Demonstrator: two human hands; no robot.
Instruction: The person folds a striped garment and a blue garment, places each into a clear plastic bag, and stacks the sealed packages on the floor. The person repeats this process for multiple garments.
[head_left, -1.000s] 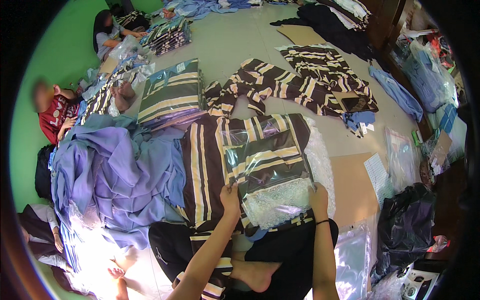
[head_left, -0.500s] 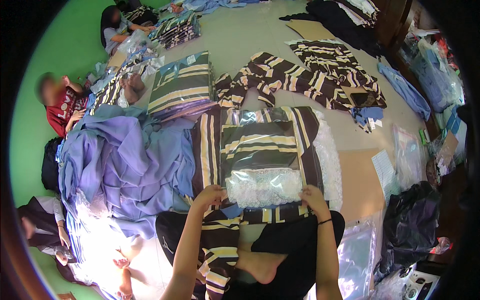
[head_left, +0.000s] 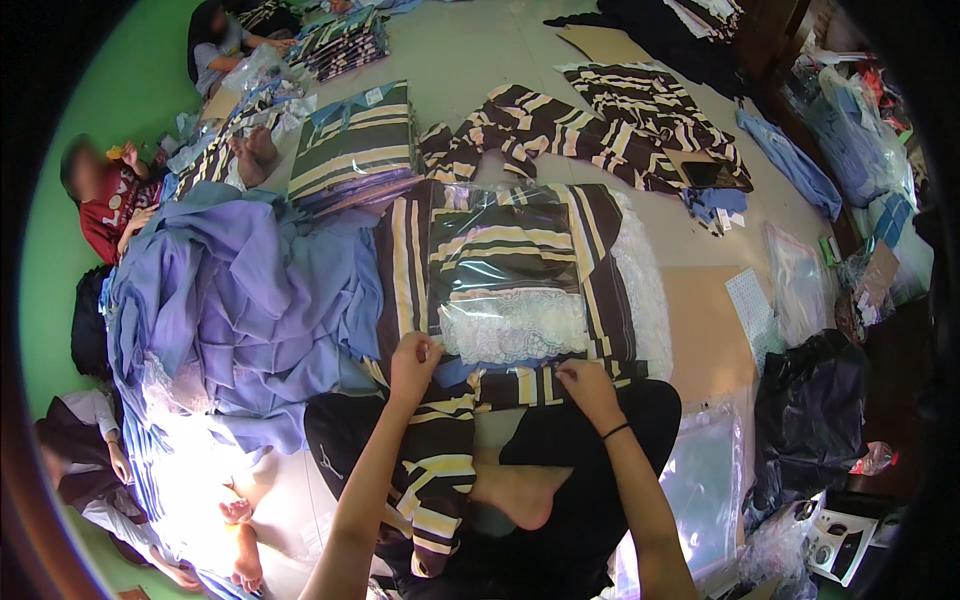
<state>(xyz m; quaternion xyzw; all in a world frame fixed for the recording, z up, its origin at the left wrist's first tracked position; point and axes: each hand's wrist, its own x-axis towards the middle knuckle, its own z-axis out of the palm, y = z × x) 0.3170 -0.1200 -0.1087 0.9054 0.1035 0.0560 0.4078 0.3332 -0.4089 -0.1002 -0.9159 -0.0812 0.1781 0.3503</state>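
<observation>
Grey floor (head_left: 480, 50) strewn with striped shirts (head_left: 600, 120), lilac cloth (head_left: 240, 300) leftward. Left hand (head_left: 412, 362) and right hand (head_left: 585, 385) each pinch the near edge of a clear bag (head_left: 510, 275) holding a folded shirt, lying before the knees.

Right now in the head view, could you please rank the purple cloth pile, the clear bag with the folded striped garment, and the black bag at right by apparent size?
1. purple cloth pile: largest.
2. clear bag with the folded striped garment
3. black bag: smallest, though fisheye bending near the rim may shrink it, so its gap with the clear bag is unsure.
</observation>
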